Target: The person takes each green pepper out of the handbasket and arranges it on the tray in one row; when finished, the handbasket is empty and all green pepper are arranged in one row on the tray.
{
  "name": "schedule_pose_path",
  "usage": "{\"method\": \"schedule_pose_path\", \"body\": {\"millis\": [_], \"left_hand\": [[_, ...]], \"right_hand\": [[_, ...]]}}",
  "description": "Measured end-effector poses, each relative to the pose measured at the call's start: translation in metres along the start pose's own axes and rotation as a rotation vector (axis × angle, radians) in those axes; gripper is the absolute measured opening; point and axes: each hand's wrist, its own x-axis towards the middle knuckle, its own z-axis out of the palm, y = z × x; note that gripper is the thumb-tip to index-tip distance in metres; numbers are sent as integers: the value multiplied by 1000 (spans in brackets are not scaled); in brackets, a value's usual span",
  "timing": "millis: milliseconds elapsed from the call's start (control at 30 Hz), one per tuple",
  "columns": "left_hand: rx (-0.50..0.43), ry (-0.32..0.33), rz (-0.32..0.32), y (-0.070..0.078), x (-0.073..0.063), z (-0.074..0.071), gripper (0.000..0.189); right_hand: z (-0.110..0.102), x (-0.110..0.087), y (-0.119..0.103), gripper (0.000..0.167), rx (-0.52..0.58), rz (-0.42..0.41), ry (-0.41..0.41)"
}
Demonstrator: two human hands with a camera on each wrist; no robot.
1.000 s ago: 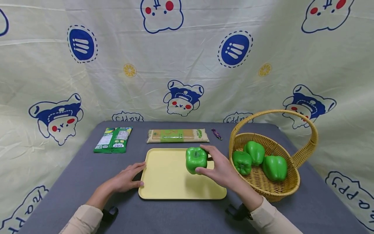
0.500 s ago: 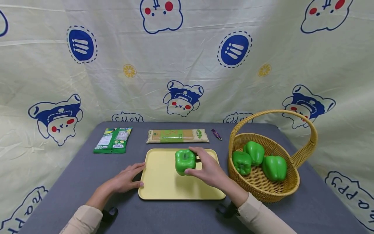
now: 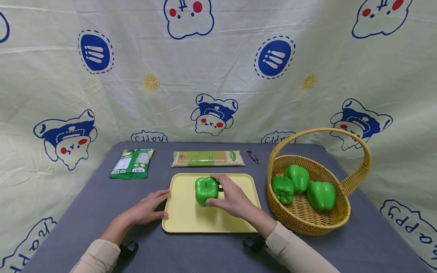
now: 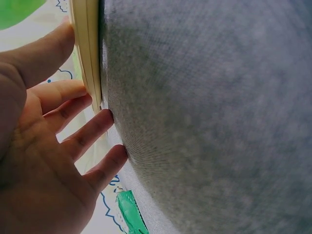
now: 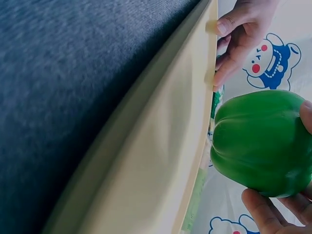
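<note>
In the head view, my right hand (image 3: pixel 233 199) grips a green bell pepper (image 3: pixel 206 191) between thumb and fingers, above the pale yellow tray (image 3: pixel 184 222). A gap shows between the bell pepper (image 5: pixel 263 144) and the tray (image 5: pixel 141 180) in the right wrist view. My left hand (image 3: pixel 145 208) rests at the tray's left edge, its thumb and fingertips at the rim. In the left wrist view, the fingers of this left hand (image 4: pixel 53 126) are extended and spread, some at the tray rim (image 4: pixel 87 53) and others on the grey cloth.
To the right stands a wicker basket (image 3: pixel 321 227) with a tall arched handle, holding several green bell peppers (image 3: pixel 321 196). Behind the tray lie a long packet (image 3: pixel 208 158) with a green band and a small purple wrapped item (image 3: pixel 253 156). A green packet (image 3: pixel 132 163) lies back left.
My right hand has carried the bell pepper leftward over the tray, from its right half toward the middle, and slightly lower. My left hand has stayed at the tray's edge.
</note>
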Motion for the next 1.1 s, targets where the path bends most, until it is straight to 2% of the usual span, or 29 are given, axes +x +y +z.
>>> {"method": "schedule_pose_path", "body": {"millis": [333,667,933,1100], "left_hand": [[8,10,1,1,0,0,73],[12,12,1,0,1,1,74],[10,10,3,1,0,1,72],[9,17,20,1,0,0,71]], "right_hand": [[13,6,-2,75,11,25,-54],[24,12,-7,79,-70,46,-107],[34,16,-9,77,-119,-21,-99],[37,19,-13,77,-108,-10,-114]]}}
